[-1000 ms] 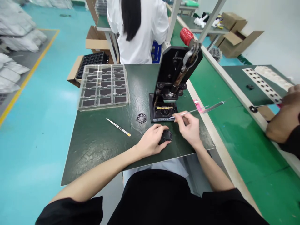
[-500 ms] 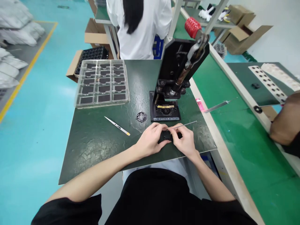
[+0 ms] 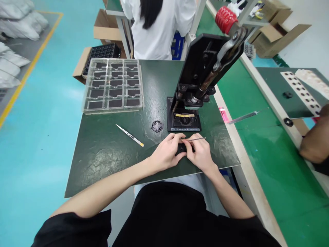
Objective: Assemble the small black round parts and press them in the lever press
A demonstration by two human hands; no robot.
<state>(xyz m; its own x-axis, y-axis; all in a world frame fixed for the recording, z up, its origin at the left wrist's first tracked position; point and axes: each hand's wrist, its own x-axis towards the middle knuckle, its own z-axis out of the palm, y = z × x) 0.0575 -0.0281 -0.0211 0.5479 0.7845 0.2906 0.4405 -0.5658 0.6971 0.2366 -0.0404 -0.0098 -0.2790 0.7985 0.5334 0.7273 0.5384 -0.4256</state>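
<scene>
My left hand is closed around the edge of a small black round part near the table's front edge. Pinched in the fingers of my right hand is a thin grey strip, which sticks out to the right. Those fingertips meet the left ones over the black part and hide much of it. Just behind both hands stands a black hand press with a red grip, a yellow strip lying on its base. A black openwork ring lies left of the press.
Tweezers lie on the green table at left. Behind them sits a clear compartment tray with dark pieces. A long grey strip and a pink item lie at the right edge. Co-workers sit ahead and at far right.
The view has shifted slightly, so the press appears further right. My right hand has drawn a little closer to the left, and less of the thin strip sticks out.
</scene>
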